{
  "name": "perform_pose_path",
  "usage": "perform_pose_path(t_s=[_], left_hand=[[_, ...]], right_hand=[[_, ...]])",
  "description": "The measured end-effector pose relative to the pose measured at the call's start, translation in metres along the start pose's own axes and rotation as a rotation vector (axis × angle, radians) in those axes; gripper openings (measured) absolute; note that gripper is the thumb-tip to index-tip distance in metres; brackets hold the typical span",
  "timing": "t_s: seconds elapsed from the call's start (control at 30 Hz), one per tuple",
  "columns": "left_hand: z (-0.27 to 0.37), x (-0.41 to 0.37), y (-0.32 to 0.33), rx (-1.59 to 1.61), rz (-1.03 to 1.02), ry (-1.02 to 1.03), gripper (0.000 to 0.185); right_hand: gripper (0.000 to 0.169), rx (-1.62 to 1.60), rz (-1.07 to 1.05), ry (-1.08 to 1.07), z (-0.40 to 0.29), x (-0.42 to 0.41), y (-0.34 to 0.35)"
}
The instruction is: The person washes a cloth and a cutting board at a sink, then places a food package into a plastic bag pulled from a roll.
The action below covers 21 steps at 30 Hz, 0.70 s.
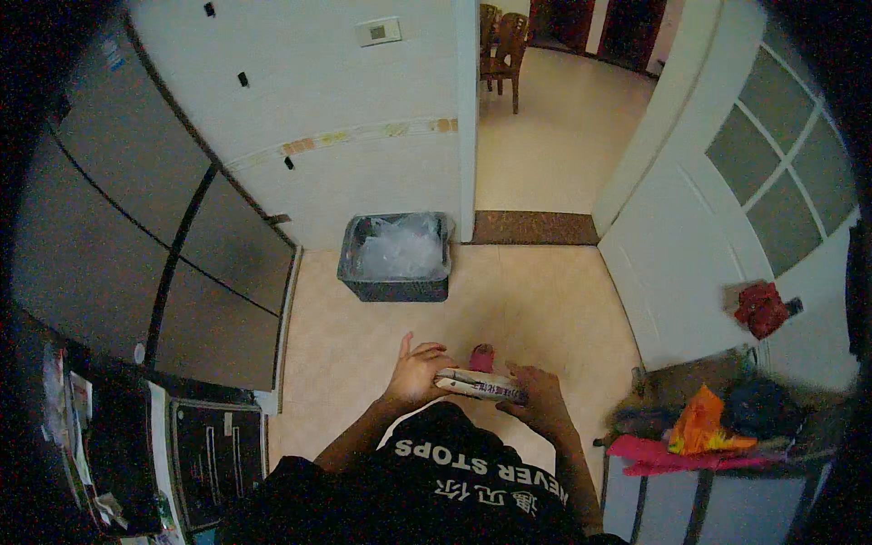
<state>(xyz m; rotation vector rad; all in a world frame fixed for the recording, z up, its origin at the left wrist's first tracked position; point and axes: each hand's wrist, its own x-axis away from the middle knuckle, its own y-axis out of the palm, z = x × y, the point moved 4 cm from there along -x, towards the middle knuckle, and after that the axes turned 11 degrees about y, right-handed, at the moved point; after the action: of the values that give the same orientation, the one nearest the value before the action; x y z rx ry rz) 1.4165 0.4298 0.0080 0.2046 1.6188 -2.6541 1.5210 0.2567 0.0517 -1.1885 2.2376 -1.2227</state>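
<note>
Near the bottom middle, my left hand [421, 371] grips the left end of a small, light-coloured package [480, 385] with dark writing on its side. At its other end, my right hand [538, 395] holds it between thumb and fingers. The package lies level in front of my black shirt. Just beyond it shows a pink thing [482, 357], perhaps the tip of a slipper, partly hidden by the package.
A dark bin [402, 289] with a clear plastic liner stands by the tiled wall. A refrigerator [225, 259] is at the left, an open white door [674, 272] at the right. An orange bag [700, 422] lies on a cabinet at the lower right.
</note>
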Motion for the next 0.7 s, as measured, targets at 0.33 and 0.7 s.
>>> perform_pose_path(t_s=[0.33, 0.7], left_hand=[[-0.062, -0.268, 0.0, -0.131, -0.007, 0.256, 0.023], [-0.119, -0.442, -0.009, -0.12, 0.14, 0.078, 0.03]], right_hand=[[0.062, 0.084, 0.077, 0.209, 0.124, -0.161, -0.102], [0.044, -0.226, 0.037, 0.138, 0.248, -0.338, -0.164]])
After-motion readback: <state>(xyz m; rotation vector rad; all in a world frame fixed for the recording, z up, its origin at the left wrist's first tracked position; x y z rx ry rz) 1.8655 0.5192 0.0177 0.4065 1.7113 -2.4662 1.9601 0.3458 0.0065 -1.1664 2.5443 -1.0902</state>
